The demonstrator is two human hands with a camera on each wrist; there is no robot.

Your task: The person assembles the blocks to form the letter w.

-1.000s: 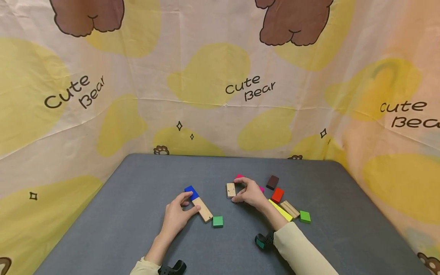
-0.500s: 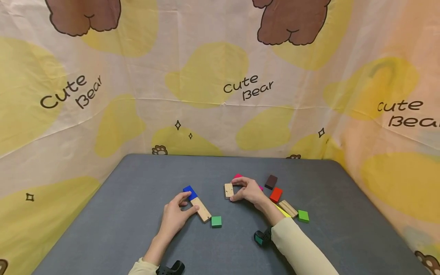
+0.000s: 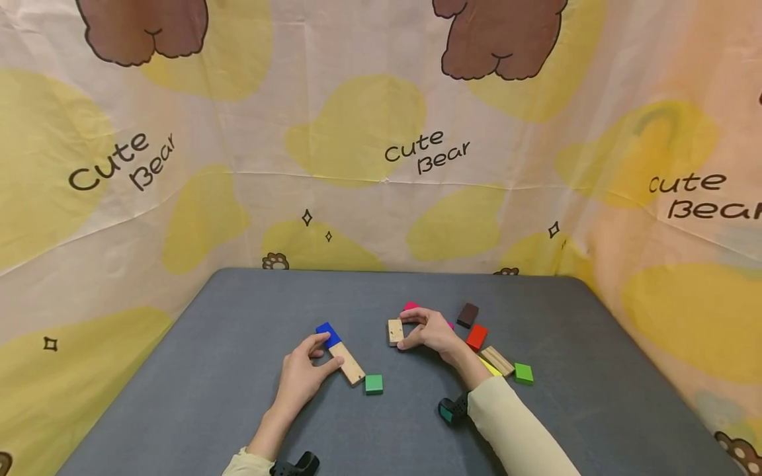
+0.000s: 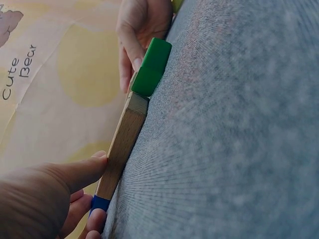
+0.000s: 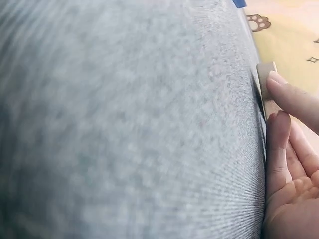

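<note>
Hardly anything has been moved over the last second, tbh. The short natural-wood block [image 3: 395, 331] has been nudged a touch leftwards, away from the pile, and it's pinched flat on the grey table [image 3: 208, 370] between thumb and fingers of the right hand [image 3: 430, 334]. From the right wrist view the fingertips [image 5: 277, 82] can be seen curled against the block's [image 5: 265, 84] end, so a grip is kept on it rather than a loose touch.

The left hand [image 3: 303, 373] has been held put the whole time. The long wooden block [image 3: 348, 363] is steadied between its thumb and index finger, with the blue block [image 3: 329, 334] butted against the far end and a green cube [image 3: 374, 383] lying just off the near end. In the left wrist view the thumb [image 4: 75, 172] is pressed to the long block's [image 4: 122, 144] side, fingers partly bent, not wide open.

Judging by that, the row is being held still while the short block is being drawn toward it, but a clear gap is left between the two.

Behind the right hand, a pink block [image 3: 411, 307], a dark brown block [image 3: 467, 315], a red block [image 3: 477, 336], a yellow stick [image 3: 489, 365], another wooden piece [image 3: 497, 360] and a second green cube [image 3: 524, 373] are left lying untouched.
</note>
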